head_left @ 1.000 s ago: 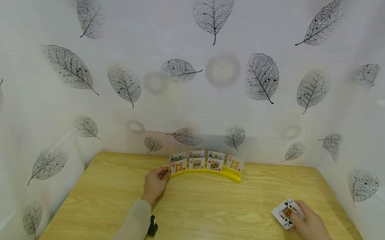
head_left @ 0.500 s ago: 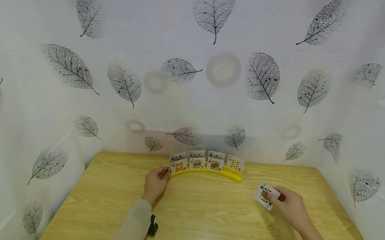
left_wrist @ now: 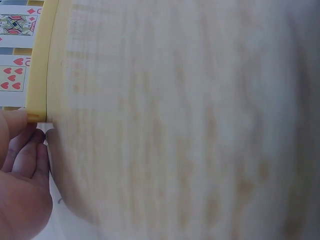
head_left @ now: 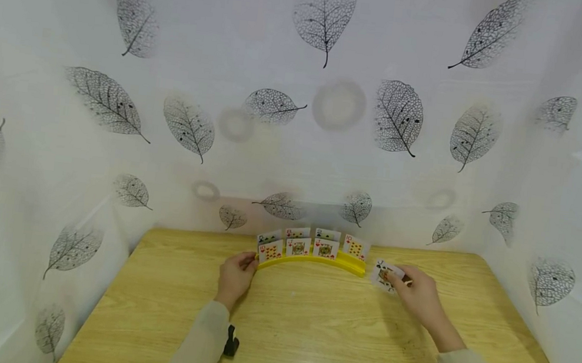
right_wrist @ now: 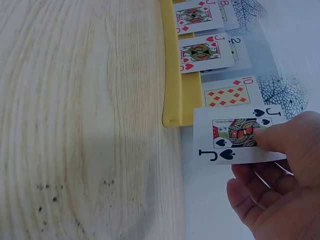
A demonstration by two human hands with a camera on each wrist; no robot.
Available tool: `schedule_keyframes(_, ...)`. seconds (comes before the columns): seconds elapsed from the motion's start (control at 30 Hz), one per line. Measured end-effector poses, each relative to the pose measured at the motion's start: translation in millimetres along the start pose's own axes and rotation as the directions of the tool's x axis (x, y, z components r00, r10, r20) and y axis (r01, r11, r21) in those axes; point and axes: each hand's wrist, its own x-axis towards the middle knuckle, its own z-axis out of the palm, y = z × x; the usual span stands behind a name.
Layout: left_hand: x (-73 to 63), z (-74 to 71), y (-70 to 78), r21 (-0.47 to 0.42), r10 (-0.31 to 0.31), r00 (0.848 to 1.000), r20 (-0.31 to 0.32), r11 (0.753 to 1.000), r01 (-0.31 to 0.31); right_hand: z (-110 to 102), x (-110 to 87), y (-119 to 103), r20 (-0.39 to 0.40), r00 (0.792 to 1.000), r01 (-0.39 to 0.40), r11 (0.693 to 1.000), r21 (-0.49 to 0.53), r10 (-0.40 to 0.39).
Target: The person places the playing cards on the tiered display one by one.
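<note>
A curved yellow card holder (head_left: 309,260) stands at the back of the table with playing cards in two rows. My left hand (head_left: 234,279) grips its left end between thumb and fingers, beside the ten of hearts (left_wrist: 11,80). The jack of spades (right_wrist: 227,132) is pinched between the thumb and fingers of my right hand (head_left: 421,296), face up. In the right wrist view this card overlaps the lower edge of the ten of diamonds (right_wrist: 227,95), just past the holder's right end. The jack of hearts (right_wrist: 200,55) and jack of diamonds (right_wrist: 197,16) stand in the front row.
The wooden table (head_left: 308,325) spreads out in front of the holder. Behind it hangs a white curtain (head_left: 293,164) printed with dark leaves, which also closes off both sides. Black wrist devices sit at both sleeves.
My right hand has carried the jack of spades leftward and away from me, from the table's right side to near the holder's right end. The left hand has stayed put.
</note>
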Motion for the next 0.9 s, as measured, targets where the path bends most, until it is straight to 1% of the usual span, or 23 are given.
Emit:
schedule_keyframes(0.27, -0.4, -0.1, 2.8, -0.002, -0.002, 1.000, 0.000, 1.000, 0.002, 13, 14.8, -7, 0.035, 0.999, -0.020, 0.998, 0.053, 0.018)
schedule_keyframes(0.5, -0.9, 0.7, 2.6, -0.001, -0.006, 1.000, 0.006, 1.000, 0.006, 26, 27.2, -11, 0.010, 1.000, -0.028, 0.998, 0.056, 0.028)
schedule_keyframes(0.7, -0.7, 0.0, 2.4, 0.011, -0.029, 0.999, 0.016, 1.000, 0.029, 35, 33.0, -14, -0.011, 1.000, -0.026, 0.998, 0.055, 0.027)
schedule_keyframes(0.9, 0.4, 0.1, -0.2, 0.016, -0.018, 1.000, 0.010, 1.000, 0.018, 42, 37.5, -16, -0.015, 1.000, -0.023, 0.995, 0.097, 0.025)
